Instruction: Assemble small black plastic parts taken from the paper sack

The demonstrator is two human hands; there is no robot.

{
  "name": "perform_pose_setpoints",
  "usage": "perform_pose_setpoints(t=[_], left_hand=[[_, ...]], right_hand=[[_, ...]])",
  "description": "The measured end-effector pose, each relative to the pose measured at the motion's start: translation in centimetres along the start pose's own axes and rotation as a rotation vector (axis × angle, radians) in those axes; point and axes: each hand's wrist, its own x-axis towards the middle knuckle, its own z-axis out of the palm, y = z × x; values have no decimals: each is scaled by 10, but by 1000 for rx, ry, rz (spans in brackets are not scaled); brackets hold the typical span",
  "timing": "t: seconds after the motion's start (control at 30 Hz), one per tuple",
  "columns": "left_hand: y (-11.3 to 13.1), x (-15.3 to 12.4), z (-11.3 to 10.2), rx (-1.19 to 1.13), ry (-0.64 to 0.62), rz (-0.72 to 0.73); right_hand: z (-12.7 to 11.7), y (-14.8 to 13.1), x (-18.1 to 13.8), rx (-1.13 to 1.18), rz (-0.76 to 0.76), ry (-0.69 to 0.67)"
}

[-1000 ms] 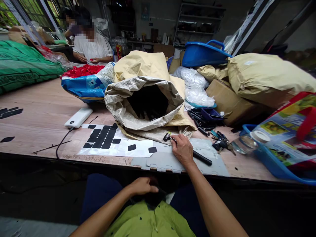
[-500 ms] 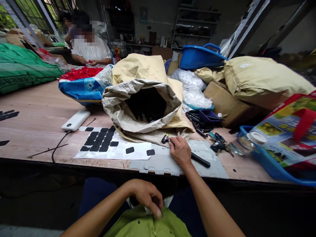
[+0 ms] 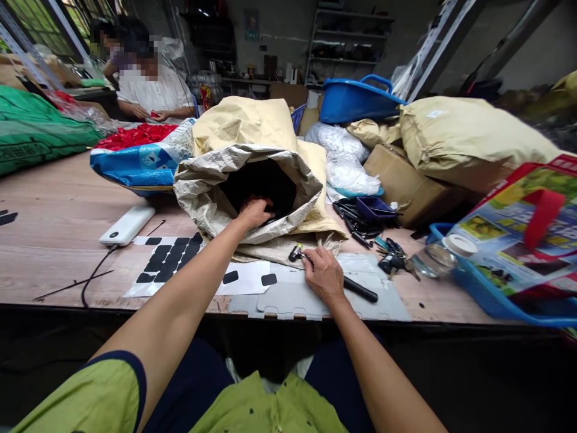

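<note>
My left hand (image 3: 256,211) reaches into the dark mouth of a large paper-and-woven sack (image 3: 202,198). Its fingers fade into the shadow inside, so their grip is hidden. On a grey board (image 3: 293,297) at the table's front edge, my right hand (image 3: 323,273) is closed round a small hammer (image 3: 361,290). The hammer lies low, with its black-and-yellow head to the left and its thick black handle to the right. Left of the board, a white backing sheet (image 3: 246,284) carries several black rounded-square stickers (image 3: 231,277), part of it behind my left forearm.
A white power bank (image 3: 127,225) with a cable lies at left, near a blue bag (image 3: 130,165) of red pieces. Keys (image 3: 393,258), a clear jar (image 3: 435,261), black parts (image 3: 356,222) and a blue basket (image 3: 491,294) stand at right. A co-worker (image 3: 155,93) sits behind.
My left hand has gone from my lap up and forward into the sack's mouth. The right hand keeps its hold on the hammer. The view has shifted slightly.
</note>
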Motion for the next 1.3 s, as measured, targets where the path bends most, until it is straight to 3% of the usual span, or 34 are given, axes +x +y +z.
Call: perform_pose_setpoints(t=[0.17, 0.3, 0.43, 0.53, 0.67, 1.03, 1.2, 1.3], left_hand=[[0, -21, -6, 7, 54, -18], [11, -77, -22, -173, 200, 96], [20, -142, -9, -468, 28, 241], [18, -168, 15, -441, -23, 223], [13, -172, 32, -360, -15, 197], [9, -167, 32, -367, -55, 179], [11, -167, 30, -398, -46, 161], [13, -167, 28, -406, -53, 146]], right_hand=[[1, 0, 0, -2, 7, -9], [1, -1, -1, 0, 14, -2], [3, 0, -1, 4, 12, -2], [3, 1, -1, 1, 14, -3], [2, -1, -1, -8, 9, -5], [-4, 2, 2, 4, -71, -15], [-25, -20, 2, 177, -89, 66], [-33, -38, -1, 301, -94, 30]])
